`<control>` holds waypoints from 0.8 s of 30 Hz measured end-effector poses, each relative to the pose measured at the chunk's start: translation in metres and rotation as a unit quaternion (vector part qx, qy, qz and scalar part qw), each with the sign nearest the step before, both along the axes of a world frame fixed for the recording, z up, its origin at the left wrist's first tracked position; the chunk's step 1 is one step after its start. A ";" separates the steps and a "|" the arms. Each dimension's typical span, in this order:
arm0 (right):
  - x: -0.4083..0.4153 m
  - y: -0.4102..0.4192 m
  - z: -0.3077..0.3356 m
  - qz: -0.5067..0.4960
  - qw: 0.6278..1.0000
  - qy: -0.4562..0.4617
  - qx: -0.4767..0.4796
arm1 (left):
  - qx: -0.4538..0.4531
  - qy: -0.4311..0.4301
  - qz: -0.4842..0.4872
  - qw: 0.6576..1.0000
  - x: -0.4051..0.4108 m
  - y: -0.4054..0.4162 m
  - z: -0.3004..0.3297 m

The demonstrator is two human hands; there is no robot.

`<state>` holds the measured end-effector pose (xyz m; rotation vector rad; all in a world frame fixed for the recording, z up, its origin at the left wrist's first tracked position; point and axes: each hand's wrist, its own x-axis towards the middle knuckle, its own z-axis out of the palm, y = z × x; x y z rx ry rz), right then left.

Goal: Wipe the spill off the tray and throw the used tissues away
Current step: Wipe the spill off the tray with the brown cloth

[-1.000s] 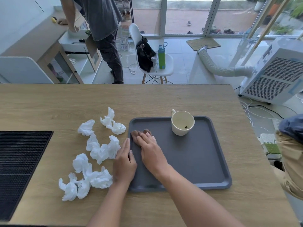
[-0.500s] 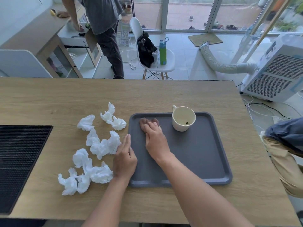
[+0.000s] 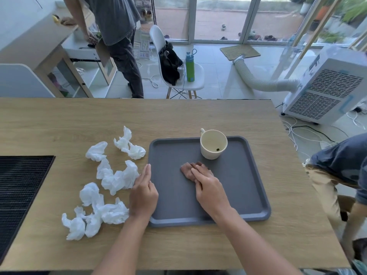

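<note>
grey tray [image 3: 248, 195], cream mug [image 3: 212, 147], white tissues [image 3: 117, 177]

A single wide-angle head-worn camera looks forward and steeply down from close above a light wooden table [image 3: 178, 116], the wearer's forearms entering from the bottom edge, with the tiled floor [image 3: 218, 76] and glass doors [image 3: 218, 16] beyond.

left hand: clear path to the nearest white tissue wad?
Probably yes. The left hand rests on the tray edge, fingers straight, and the nearest white tissue wad lies right beside its fingertips with nothing between.
</note>
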<state>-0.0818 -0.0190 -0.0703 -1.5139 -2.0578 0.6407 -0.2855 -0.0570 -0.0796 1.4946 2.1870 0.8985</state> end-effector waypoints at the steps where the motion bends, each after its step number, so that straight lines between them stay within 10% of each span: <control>1: -0.012 0.001 -0.001 -0.002 1.000 0.000 0.000 | 0.000 0.000 -0.001 1.000 0.001 0.000 0.000; 9: -0.015 -0.060 -0.004 0.164 0.986 -0.011 0.036 | 0.000 0.012 -0.006 1.000 -0.005 -0.003 -0.002; 24: -0.045 0.026 0.008 -0.004 1.000 -0.021 -0.003 | 0.006 0.005 -0.008 1.000 -0.002 -0.001 -0.001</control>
